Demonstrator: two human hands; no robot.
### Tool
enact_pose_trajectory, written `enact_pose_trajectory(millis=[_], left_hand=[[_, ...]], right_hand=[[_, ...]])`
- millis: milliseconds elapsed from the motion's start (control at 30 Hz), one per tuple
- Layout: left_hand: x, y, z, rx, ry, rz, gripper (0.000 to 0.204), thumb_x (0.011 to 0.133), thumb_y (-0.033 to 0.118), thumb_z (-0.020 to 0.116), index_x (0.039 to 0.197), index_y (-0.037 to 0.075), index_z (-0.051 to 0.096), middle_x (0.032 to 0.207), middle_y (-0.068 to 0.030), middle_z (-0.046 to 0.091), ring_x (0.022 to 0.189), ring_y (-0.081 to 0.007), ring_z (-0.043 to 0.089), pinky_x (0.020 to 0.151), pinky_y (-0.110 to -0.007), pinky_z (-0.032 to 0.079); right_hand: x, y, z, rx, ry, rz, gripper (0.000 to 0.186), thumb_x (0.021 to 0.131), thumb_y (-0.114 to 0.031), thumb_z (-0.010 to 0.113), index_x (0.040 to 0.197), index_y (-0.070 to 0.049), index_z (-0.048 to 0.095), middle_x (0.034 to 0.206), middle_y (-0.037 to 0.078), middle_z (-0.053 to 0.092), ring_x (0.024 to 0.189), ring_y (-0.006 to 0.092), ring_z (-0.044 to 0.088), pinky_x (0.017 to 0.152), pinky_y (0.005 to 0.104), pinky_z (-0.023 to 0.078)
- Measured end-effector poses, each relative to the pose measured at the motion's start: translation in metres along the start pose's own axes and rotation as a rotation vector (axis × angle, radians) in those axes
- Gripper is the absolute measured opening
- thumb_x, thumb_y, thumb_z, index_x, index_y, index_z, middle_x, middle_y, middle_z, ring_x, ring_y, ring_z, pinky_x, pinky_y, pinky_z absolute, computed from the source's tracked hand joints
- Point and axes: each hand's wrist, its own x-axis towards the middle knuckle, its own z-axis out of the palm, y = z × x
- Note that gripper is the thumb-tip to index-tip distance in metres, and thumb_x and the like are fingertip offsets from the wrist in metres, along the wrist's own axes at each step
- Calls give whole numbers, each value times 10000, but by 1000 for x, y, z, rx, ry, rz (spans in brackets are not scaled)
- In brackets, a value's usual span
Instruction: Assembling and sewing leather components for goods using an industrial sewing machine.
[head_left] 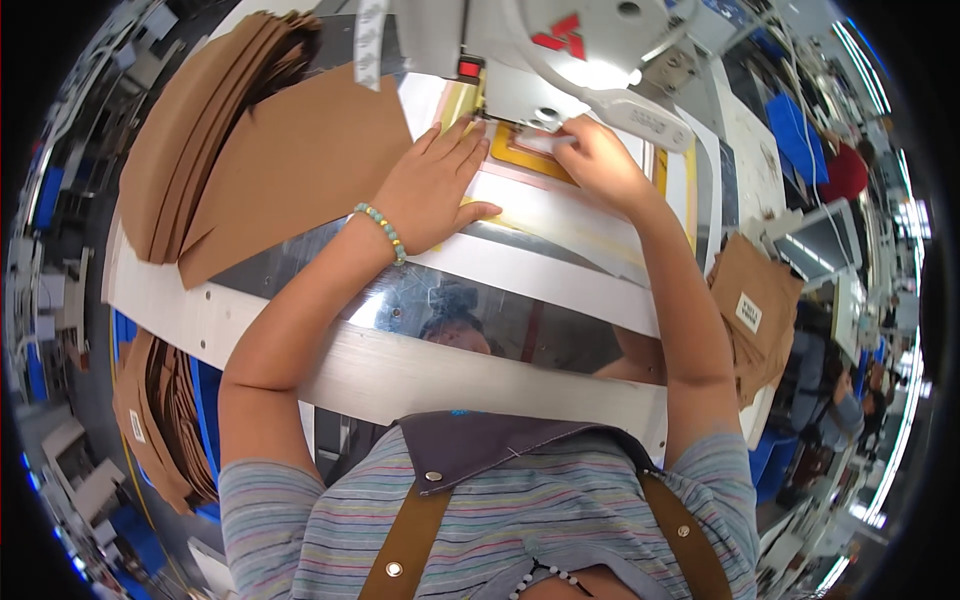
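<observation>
My left hand (430,185) lies flat with its fingers stretched on a pale sewing template (590,235) edged with yellow and pink tape. A beaded bracelet (383,234) circles that wrist. The left fingertips are close to the needle area of a white sewing machine (560,60). My right hand (605,165) is bent with its fingers drawn together at the yellow frame (515,150) on the template, right of the needle area. Whatever its fingertips grip is hidden. Beside my left hand lies a brown fabric piece (300,165).
A thick stack of brown pieces (190,140) stands at the far left. More brown bundles lie at lower left (165,425) and on the right (755,310), both with white labels. A white lamp (640,115) hangs above my right hand. Shiny metal plate (490,325) fronts the template.
</observation>
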Motion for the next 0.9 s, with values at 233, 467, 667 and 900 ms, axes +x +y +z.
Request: enact_pose_trajectory(millis=[233,467,667,900], left_hand=[[-75,-26,-92,204,-296,-389,645,916,220,739,1459,-70,547,1549,-211,545,1413,-353,534,1159,-434,460],[-126,-43,-64,470,-133,-423,475,847,88,706,1301,-44,660,1397,-178,659,1180,-323,681,910,-405,603],[-108,-80,-70,-6,399,-608,201,985,154,645,1001,2,776,815,-216,708,758,-417,687,716,-486,547],[-86,-56,-104,85,644,-348,197,959,131,684,1056,-9,783,924,-186,765,824,-368,726,728,-458,583]], right_hand=[[-133,-123,-41,568,112,-599,282,987,-250,643,956,15,735,917,193,767,836,310,730,795,410,579],[-183,-145,-67,1050,-188,-1233,498,1086,-255,617,1560,-138,520,1360,152,579,1133,347,665,888,518,645],[-198,-153,-71,928,-131,-1307,396,1071,-158,608,1462,-95,615,1382,126,596,1150,341,658,926,527,640],[-188,-143,-91,765,-334,-1292,286,1057,-253,656,1325,-155,662,1412,156,611,1126,331,678,871,532,608]])
